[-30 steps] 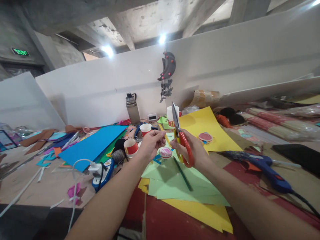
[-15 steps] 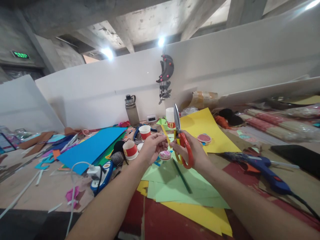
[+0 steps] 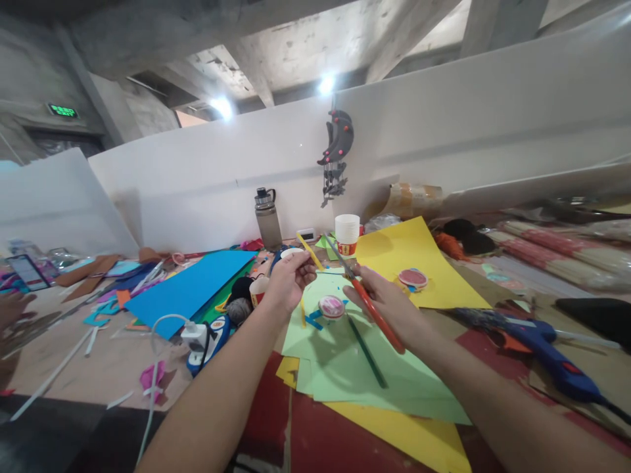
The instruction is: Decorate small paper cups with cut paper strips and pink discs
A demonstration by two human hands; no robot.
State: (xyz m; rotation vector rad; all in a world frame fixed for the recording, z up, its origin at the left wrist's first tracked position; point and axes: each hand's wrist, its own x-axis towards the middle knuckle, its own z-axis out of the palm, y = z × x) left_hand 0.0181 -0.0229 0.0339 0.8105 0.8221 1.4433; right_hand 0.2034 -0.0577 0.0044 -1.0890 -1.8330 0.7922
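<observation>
Paper cups [image 3: 347, 226], white and red, in three spots around mid-frame: showing nothing of any contents, hiding partly behind the left grip [image 3: 294, 276] and forearm in two of those spots. Standing left of centre: one grey bottle [image 3: 269, 222]. Pinching one yellow strip [image 3: 305, 244] between the fingertips of the left grip, just left of centre. Closing the right grip [image 3: 389, 294] around one pair of red-handled scissors [image 3: 378, 318], right of centre, pointing the blades up and left. Counting two pink discs: lying one [image 3: 331, 307] on pale green paper [image 3: 340, 374], the other [image 3: 413, 278] on a yellow sheet [image 3: 444, 282]. Also lying around: one dark green stick [image 3: 367, 351] below centre, one blue glue gun [image 3: 547, 348] at lower right. Crowding the desk [image 3: 83, 374] at left: one blue sheet [image 3: 190, 289], one power strip [image 3: 217, 335] beside the left forearm.
</observation>
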